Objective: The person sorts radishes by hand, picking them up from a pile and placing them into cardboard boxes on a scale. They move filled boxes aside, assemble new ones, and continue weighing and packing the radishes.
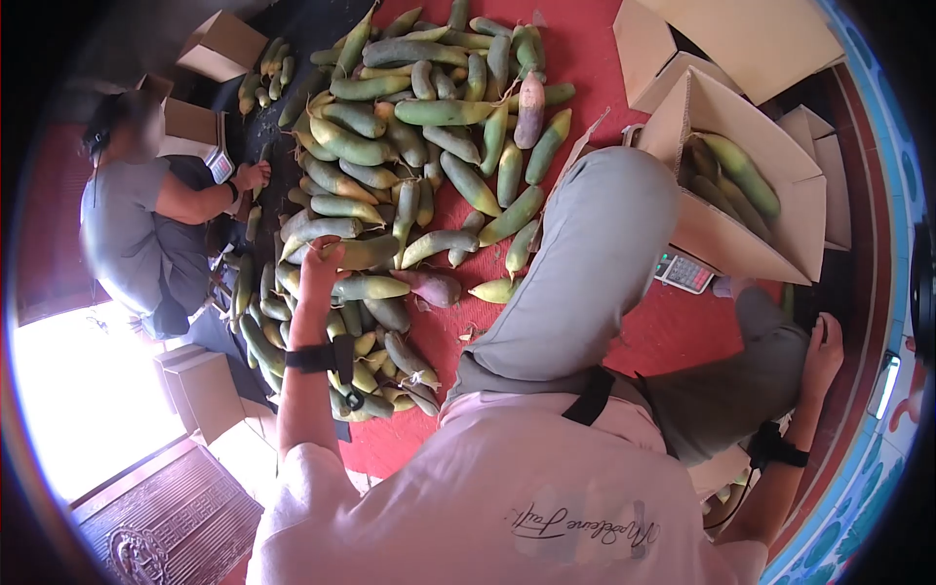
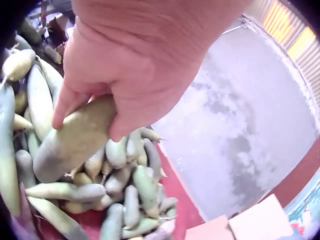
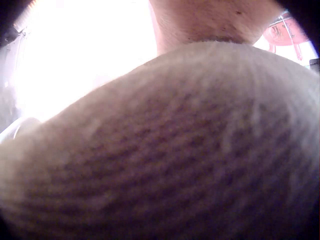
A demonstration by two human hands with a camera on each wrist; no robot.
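My left hand (image 1: 320, 265) grips a thick green radish (image 1: 369, 253) by one end, above a large heap of green radishes (image 1: 356, 146). In the left wrist view, the thumb and fingers of that hand (image 2: 135, 65) pinch the held radish (image 2: 75, 140) from both sides, and its blunt end points down over the pile. My right hand (image 1: 825, 353) rests by the bent knee on the right, fingers loosely bent and holding nothing. Grey trouser cloth (image 3: 165, 145) fills most of the right wrist view, hiding the fingers there.
A cardboard box (image 1: 799, 219) with several radishes inside stands at right, a digital scale (image 1: 685, 272) beside it. Pinkish radishes (image 1: 430, 288) lie among the green ones on the red mat (image 1: 585, 58). Another person (image 1: 146, 214) sits at left near more boxes (image 1: 222, 46).
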